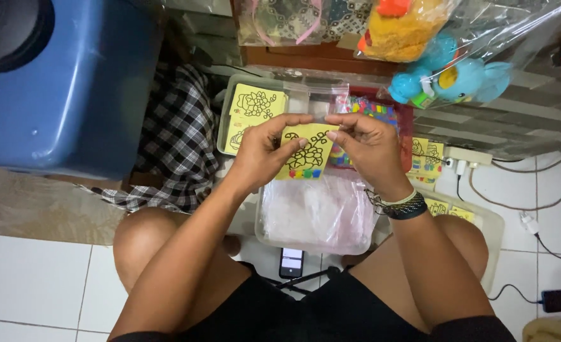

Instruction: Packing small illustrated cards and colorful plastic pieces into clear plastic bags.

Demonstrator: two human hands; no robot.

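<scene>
- Hands meet at the centre of the frame: our left hand and right hand both pinch the top edge of a yellow sand-art card, fingers closed narrow on it.
- We see the card held upright above a clear plastic container of clear bags, which sits on the floor between our knees.
- It bears a black outline drawing and a row of small coloured dots along its lower edge.
- We wear a dark beaded bracelet on the right wrist.
- Behind the hands, toward the upper middle, a second clear tray carries more yellow cards of the same kind.
- A blue plastic tub fills the upper left, with a black-and-white checked cloth just beside it.
- At the upper right, a blue toy and a yellow plush toy lie wrapped in clear plastic.
- A phone lies on the white floor tiles at the lower centre.
</scene>
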